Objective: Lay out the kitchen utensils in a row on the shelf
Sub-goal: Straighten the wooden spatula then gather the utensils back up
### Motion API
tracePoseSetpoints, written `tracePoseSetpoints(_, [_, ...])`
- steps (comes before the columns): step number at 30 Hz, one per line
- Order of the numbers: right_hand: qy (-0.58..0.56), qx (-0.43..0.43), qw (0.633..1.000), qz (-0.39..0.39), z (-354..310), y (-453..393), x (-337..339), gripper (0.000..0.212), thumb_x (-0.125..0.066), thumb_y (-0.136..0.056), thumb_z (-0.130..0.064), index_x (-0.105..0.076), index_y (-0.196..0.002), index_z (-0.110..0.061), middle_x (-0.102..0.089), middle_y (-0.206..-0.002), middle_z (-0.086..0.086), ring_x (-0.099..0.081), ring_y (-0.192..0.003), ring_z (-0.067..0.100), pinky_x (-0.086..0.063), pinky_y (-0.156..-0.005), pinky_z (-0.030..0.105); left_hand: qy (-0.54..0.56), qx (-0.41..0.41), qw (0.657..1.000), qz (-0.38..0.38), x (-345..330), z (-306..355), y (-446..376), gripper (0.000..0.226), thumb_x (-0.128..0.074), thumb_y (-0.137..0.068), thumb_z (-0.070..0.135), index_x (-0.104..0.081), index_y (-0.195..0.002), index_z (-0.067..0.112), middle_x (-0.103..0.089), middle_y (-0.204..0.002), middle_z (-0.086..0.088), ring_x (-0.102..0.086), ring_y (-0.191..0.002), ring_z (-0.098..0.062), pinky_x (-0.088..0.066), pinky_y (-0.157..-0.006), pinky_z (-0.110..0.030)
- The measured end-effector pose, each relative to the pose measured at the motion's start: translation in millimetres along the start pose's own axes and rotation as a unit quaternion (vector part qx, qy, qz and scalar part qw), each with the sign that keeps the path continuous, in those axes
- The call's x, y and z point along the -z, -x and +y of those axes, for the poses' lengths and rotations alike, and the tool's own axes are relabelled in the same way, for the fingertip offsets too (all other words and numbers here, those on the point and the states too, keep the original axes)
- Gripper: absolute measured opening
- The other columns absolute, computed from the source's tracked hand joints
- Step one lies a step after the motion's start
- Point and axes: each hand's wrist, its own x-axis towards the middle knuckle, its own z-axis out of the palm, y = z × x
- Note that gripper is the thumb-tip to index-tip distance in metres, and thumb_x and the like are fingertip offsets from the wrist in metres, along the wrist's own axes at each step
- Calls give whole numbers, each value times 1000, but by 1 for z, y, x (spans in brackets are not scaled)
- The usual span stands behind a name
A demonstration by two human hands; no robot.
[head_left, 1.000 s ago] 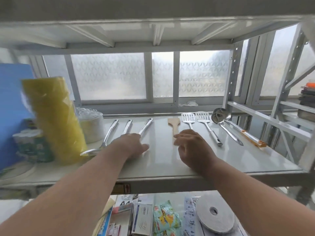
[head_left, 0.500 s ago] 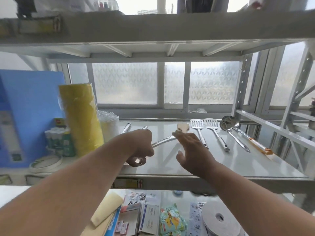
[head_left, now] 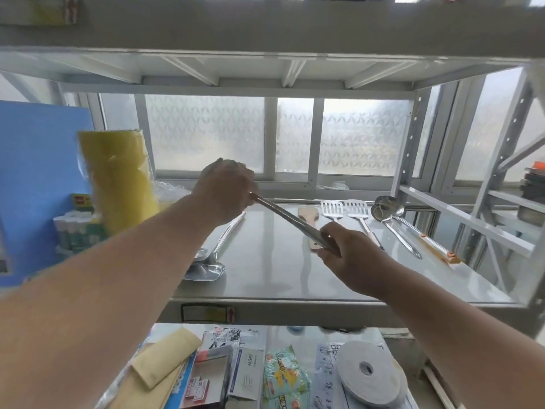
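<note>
Both hands hold one long steel utensil [head_left: 287, 218] in the air above the white shelf [head_left: 265, 270]. My left hand [head_left: 225, 191] grips its upper end, where the head is hidden in the fist. My right hand [head_left: 343, 250] pinches the lower handle end. On the shelf to the right lie a wooden spatula [head_left: 308, 216], two slotted turners [head_left: 332, 208] [head_left: 358, 211] and two ladles [head_left: 383, 212], side by side. A steel turner [head_left: 211, 268] lies at the left with its blade toward the front edge.
A yellow roll [head_left: 118, 178] in plastic wrap, a blue board [head_left: 32, 172] and small bottles [head_left: 76, 231] crowd the shelf's left end. A shelf board [head_left: 265, 28] hangs close overhead. The lower shelf holds packets and a white tape roll [head_left: 367, 373]. A frosted window [head_left: 206, 134] stands behind.
My left hand has lifted a steel utensil off the shelf and raised it toward the back. My right hand has taken hold of its handle end.
</note>
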Motion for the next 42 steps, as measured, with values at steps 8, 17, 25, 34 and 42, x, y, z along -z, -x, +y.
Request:
tracePoseSetpoints(8, [-52, -100, 994, -5, -26, -17, -58, 17, -47, -100, -18, -51, -116, -13, -61, -109, 12, -54, -98, 31, -38, -81, 36, 373, 243, 891, -91, -60, 82, 28, 55, -53, -103, 40, -48, -155, 21, -55, -156, -8, -48, -145, -29, -36, -120, -38])
tracePoseSetpoints(17, [-1, -61, 994, -94, -55, -42, -83, 20, -45, -94, -25, -58, -106, -14, -56, -111, 13, -53, -108, 32, -44, -95, 38, 353, 220, 892, -176, -97, 81, 6, 38, -50, -101, 32, -56, -64, 25, -62, -83, 0, -62, -94, -27, -42, -74, -33])
tracePoseSetpoints(25, [-15, -47, 995, -84, -19, -60, -86, 12, -50, -93, -31, -56, -84, -26, -54, -100, 2, -54, -95, 22, -48, -85, 34, 357, 229, 883, -201, -129, 83, -36, 33, -47, -107, 37, -72, -116, 17, -71, -121, -7, -61, -121, -28, -51, -100, -42])
tracePoseSetpoints(34, [-10, -56, 998, -17, -6, -80, -103, 26, -44, -97, -33, -65, -86, -20, -47, -85, -3, -56, -80, 23, -54, -77, 42, 412, 326, 844, -110, -157, 85, -58, 45, -63, -92, 30, -58, -48, 27, -54, -56, 5, -50, -70, -29, -46, -67, -34])
tracePoseSetpoints(42, [-27, -47, 998, 14, -2, -79, -106, 26, -45, -96, -30, -64, -82, -20, -47, -82, -5, -55, -76, 19, -51, -71, 35, 452, 287, 836, -122, -173, 80, -58, 20, -63, -99, 38, -83, -98, 34, -80, -96, 7, -72, -100, -20, -57, -95, -35])
